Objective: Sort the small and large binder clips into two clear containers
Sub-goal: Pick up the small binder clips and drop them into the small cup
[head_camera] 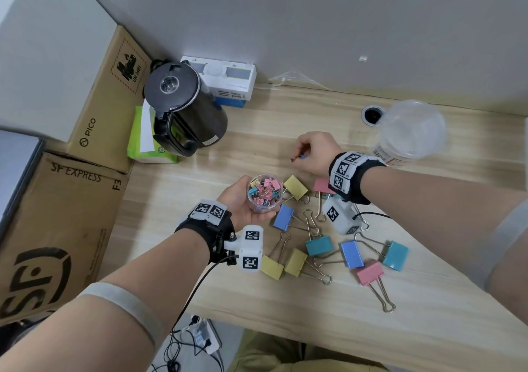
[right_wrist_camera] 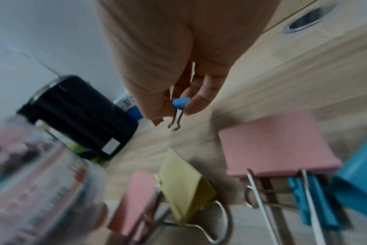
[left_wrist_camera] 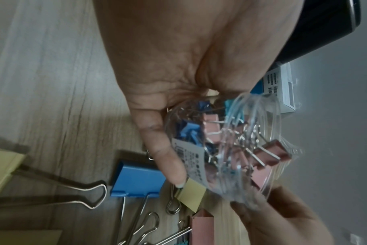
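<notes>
Our right fingers (right_wrist_camera: pixel 199 101) pinch a small blue clip (right_wrist_camera: pixel 181 103) above the wooden desk (head_camera: pixel 428 328). Our left hand (head_camera: pixel 238 200) wraps a small clear container (head_camera: pixel 265 191) packed with small clips, held above the desk. Large clips (head_camera: pixel 352 254) lie scattered below us; a larger clear container (head_camera: pixel 411 131) stands far right, a black kettle (head_camera: pixel 183 105) left.

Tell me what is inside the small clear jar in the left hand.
The small clear jar holds a heap of small binder clips in pink, blue and teal. The left hand covers its lower part.
</notes>
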Motion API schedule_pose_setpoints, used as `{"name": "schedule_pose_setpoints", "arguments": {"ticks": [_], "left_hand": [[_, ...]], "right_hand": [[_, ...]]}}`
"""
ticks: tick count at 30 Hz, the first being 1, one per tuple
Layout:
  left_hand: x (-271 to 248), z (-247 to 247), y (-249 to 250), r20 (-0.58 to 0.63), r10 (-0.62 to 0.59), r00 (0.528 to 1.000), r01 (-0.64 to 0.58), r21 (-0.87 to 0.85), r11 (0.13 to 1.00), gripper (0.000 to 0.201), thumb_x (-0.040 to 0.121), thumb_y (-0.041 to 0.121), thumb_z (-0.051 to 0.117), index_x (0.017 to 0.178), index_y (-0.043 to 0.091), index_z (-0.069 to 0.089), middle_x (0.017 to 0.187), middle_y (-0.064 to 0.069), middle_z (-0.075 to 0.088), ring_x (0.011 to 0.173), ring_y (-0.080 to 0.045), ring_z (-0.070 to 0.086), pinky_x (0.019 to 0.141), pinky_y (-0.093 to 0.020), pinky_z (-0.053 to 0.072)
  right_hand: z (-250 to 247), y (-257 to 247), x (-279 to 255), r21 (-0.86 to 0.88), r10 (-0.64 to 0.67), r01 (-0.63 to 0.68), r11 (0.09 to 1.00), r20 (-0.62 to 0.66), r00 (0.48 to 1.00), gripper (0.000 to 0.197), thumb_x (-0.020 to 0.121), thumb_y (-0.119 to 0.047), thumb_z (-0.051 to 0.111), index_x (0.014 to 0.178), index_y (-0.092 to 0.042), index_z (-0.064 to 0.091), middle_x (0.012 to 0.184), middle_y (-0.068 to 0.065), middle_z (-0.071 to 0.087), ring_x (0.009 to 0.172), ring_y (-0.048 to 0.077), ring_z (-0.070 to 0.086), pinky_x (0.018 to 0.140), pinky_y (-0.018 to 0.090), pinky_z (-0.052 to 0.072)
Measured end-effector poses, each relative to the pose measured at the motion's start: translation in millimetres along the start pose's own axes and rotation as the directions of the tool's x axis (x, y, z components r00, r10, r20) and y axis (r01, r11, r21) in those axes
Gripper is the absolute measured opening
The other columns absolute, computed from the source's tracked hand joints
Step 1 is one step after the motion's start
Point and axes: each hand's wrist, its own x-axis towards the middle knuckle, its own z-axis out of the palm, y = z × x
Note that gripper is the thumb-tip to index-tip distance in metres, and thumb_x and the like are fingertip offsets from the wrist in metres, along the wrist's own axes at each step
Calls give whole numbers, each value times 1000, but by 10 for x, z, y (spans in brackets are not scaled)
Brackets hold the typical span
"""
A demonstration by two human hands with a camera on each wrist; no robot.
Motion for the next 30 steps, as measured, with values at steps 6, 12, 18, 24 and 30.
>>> {"name": "schedule_pose_setpoints", "arguments": {"ticks": [6, 12, 18, 24, 30], "left_hand": [[6, 236, -12, -86, 27, 996, -25, 23, 999, 43, 102, 33, 43, 120, 0, 63, 102, -23, 69, 80, -32, 67, 46, -34, 59], [-4, 474, -32, -73, 50, 996, -47, 43, 998, 44, 106, 34, 36, 128, 4, 60, 101, -19, 69, 80, -31, 68, 47, -35, 59], [-71, 618, -91, -40, 76, 996, -75, 38, 996, 40, 108, 36, 35, 112, 6, 61, 85, -17, 74, 67, -27, 73, 48, -35, 59], [-116, 659, -171, 11, 45, 999, -46, 52, 998, 44, 107, 38, 36, 113, 4, 63, 80, -16, 76, 73, -29, 72, 49, -34, 61], [-147, 635, -230, 66, 19, 998, -21, 27, 999, 46, 105, 36, 39, 123, 1, 63, 99, -20, 73, 89, -36, 69, 50, -34, 60]], "right_hand": [[-215, -311, -198, 301, -94, 63, 952, 88, 992, 18, 72, -8, 85, 72, -7, 67, 74, 8, 70, 60, 5, 59, 60, 19, 52], [-228, -481, -543, 103, -201, 186, 977, 158, 967, 11, 72, -5, 77, 79, -12, 72, 77, -4, 69, 70, 9, 62, 71, 27, 56], [-286, -331, -753, 186, -185, 168, 968, 77, 980, 15, 74, -12, 81, 78, -24, 73, 80, -9, 73, 78, 8, 69, 78, 27, 58], [-360, -149, -826, 343, -100, 92, 935, 4, 995, 15, 76, -7, 81, 84, -18, 75, 87, 6, 75, 84, 22, 72, 82, 39, 60], [-373, -51, -893, 427, 55, 2, 904, -121, 991, 17, 84, -2, 70, 81, -19, 69, 81, 2, 70, 78, 22, 69, 67, 25, 59]]}}
